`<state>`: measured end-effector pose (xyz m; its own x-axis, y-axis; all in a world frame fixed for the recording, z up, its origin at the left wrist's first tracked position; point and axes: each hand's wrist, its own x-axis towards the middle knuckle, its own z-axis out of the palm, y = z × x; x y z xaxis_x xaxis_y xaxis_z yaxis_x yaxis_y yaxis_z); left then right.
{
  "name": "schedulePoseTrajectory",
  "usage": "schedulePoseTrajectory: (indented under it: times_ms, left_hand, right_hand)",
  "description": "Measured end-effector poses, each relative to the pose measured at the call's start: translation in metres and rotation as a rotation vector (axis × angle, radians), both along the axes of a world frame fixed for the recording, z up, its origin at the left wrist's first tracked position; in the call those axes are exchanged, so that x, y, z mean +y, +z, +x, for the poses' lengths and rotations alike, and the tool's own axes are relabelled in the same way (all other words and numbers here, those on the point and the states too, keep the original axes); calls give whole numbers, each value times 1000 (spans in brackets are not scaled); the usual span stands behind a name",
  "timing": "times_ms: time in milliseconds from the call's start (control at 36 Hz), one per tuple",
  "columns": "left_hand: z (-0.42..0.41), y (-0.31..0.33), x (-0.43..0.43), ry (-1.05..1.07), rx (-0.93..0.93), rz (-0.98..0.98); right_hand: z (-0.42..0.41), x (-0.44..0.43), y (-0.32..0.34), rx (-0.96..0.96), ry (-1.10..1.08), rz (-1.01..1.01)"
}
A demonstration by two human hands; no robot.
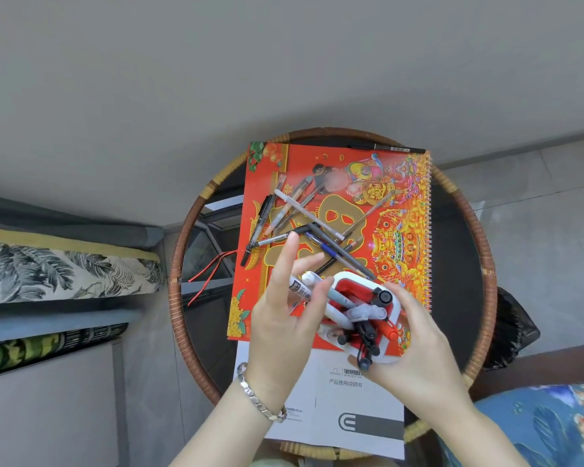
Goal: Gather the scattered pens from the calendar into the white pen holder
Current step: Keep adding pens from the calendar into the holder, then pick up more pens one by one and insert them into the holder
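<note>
Left hand (280, 318) pinches a white marker (305, 287), other fingers spread. Right hand (415, 345) cups the white pen holder (393, 357), crammed with pens. At 12 o'clock, scattered pens (304, 217) lie on the calendar (402, 210).

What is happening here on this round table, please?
A person is collecting pens. The left hand holds a white marker at the mouth of the white pen holder, which the right hand steadies. The holder already contains several pens. A pile of loose pens lies on the red calendar, and one black pen lies along its far edge.
</note>
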<state>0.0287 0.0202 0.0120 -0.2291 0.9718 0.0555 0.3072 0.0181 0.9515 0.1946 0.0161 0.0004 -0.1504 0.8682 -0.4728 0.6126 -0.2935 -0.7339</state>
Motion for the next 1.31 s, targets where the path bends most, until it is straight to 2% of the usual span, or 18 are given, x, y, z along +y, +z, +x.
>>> schedulePoseTrajectory:
  times_ms: [83, 306, 417, 472, 528, 639, 778, 861, 889, 944, 1000, 1028, 1111, 1222, 1306]
  left_hand:
    - [2, 0, 0, 30, -26, 58]
    - [5, -6, 0, 14, 79, 73]
    - [13, -7, -9, -130, 74, 200]
    - [14, -11, -15, -209, 76, 205]
    - [11, -16, -14, -213, 84, 119]
    - [3, -22, -1, -176, 38, -182]
    - [10, -17, 2, -361, 48, -247]
    - [4, -16, 5, -476, 260, -256]
    - [1, -15, 6, -477, 276, -272]
    - [-6, -13, 9, -347, 94, -340]
    - [-14, -20, 9, -120, -81, -397]
    - [-19, -26, 8, -32, -56, -435]
    - [-35, -59, 1, 52, 265, -652]
    - [-36, -94, -15, -121, 513, -903]
    - [-34, -108, -22, -230, 687, -923]
  right_hand:
    - [0, 1, -1, 0, 3, 6]
    - [2, 3, -2, -14, 8, 15]
    - [3, 7, -4, -29, -54, 20]
    - [5, 11, -2, -47, -38, 37]
    - [5, 13, 1, -57, -5, 62]
    - [0, 13, 7, -70, 84, 113]
    - [-2, 15, 0, -51, -2, 64]
    - [0, 16, -3, -64, -13, 57]
    - [1, 16, -3, -57, -20, 52]
    - [2, 16, -5, -30, -47, 20]
    - [3, 16, -8, -12, -84, -7]
    - [4, 16, -9, -10, -103, -16]
    - [6, 17, -10, -16, -128, -24]
    - [11, 18, -10, -22, -176, -7]
    - [16, 17, -12, -34, -189, -24]
